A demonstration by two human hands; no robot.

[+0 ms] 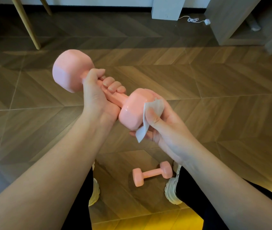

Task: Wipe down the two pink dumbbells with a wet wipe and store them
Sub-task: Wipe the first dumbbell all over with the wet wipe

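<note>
Bare forearms fill the near edge of the head view. Left hand (97, 95) is clenched round the slim handle of a glossy pink dumbbell (132, 112) with blocky, round-edged heads, held tilted in the air. Right hand (163, 123) cups that dumbbell's nearer head and pinches a thin white wet wipe (153, 106), limp and creased, against its side. Wiping of this one seems under way. Its smooth coating shines, though whether from damp I cannot tell. Below the held dumbbell, a matching second pink dumbbell (152, 173) lies on the chevron wood-pattern floor (214, 80) between chunky white ribbed-sole shoes (171, 191), touched by neither hand. Whether it is already wiped I cannot tell. Storing both is left, and no storage place is evident.
</note>
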